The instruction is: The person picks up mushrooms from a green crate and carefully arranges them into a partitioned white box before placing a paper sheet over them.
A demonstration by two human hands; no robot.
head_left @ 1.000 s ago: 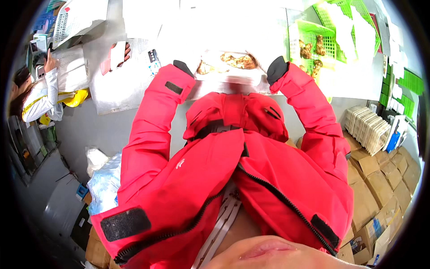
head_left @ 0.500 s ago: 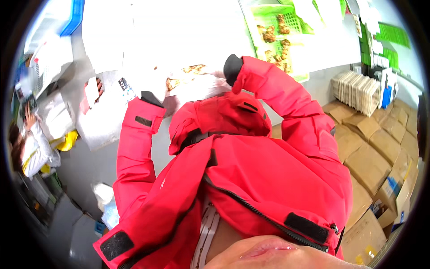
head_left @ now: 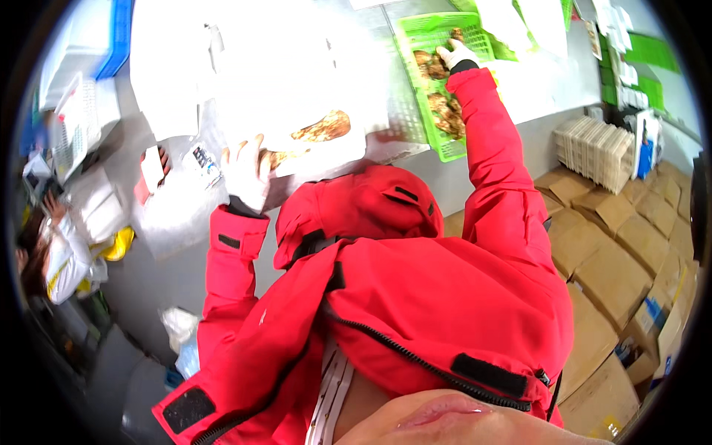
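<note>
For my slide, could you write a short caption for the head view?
Person in red jacket: right hand reaches into a green basket of brown pieces, left hand at a white tray.

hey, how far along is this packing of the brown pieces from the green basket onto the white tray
Done: two brown pieces already lie on the white tray. In hand: the gloved left hand is at the tray's edge, and the gloved right hand reaches into the green basket among the pieces there. Left: several brown pieces in the basket remain. Whether the right hand grips one cannot be told.
</note>
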